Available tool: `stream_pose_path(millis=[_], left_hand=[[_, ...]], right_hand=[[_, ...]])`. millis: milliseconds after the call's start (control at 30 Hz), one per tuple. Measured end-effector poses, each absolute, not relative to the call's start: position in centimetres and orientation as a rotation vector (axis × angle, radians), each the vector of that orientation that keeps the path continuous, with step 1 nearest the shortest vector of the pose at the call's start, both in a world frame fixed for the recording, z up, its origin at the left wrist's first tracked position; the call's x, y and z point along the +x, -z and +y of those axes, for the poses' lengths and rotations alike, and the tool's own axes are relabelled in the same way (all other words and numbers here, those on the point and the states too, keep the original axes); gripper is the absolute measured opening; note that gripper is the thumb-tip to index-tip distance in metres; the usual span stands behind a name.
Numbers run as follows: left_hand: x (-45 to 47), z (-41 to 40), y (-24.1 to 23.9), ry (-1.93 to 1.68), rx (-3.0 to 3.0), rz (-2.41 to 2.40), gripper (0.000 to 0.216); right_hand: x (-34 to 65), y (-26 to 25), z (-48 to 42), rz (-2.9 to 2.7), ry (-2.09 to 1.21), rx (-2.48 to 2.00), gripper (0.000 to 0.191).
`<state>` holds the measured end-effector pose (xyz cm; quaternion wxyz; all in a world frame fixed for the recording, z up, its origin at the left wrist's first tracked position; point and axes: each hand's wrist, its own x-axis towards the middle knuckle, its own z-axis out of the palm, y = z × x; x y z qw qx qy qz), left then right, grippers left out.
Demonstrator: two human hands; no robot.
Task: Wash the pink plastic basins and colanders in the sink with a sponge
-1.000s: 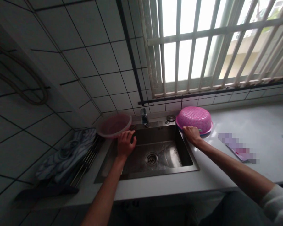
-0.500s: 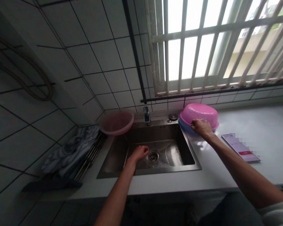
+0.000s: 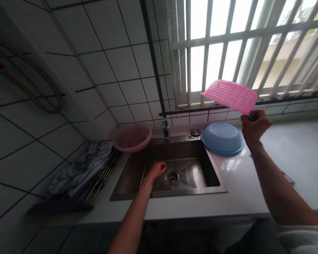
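My right hand [image 3: 255, 127] is closed on the rim of a pink plastic colander [image 3: 231, 94] and holds it up, upside down and tilted, in front of the window. A small dark green thing [image 3: 253, 117] shows among the same hand's fingers, too little of it visible to name. Below sits an upturned blue colander [image 3: 222, 137] on the counter, right of the sink. Over the steel sink [image 3: 190, 173], my left hand [image 3: 158, 170] hangs with curled fingers, left of the drain [image 3: 172, 177]. Whatever it may hold is hidden.
A pink basin [image 3: 132, 139] rests at the sink's back left corner, beside the faucet [image 3: 165, 129]. Striped cloth [image 3: 87, 165] lies on a metal rack at the left. A flat purple packet [image 3: 288, 177] is mostly covered by my right forearm. Window bars [image 3: 222, 37] rise behind.
My right hand has lifted the pink colander up and to the right, off the blue one, which is now uncovered. My left hand has stayed nearly still.
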<state>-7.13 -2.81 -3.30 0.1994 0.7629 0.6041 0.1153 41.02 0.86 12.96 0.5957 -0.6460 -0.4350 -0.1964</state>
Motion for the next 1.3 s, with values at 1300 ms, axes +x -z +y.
stream_pose_path(millis=[1300], left_hand=[[-1.7, 8.0, -11.9, -1.042, 2.579, 1.635, 0.040]], right_hand=[[20.9, 3.0, 2.4, -1.654, -0.764, -1.989, 0.029]])
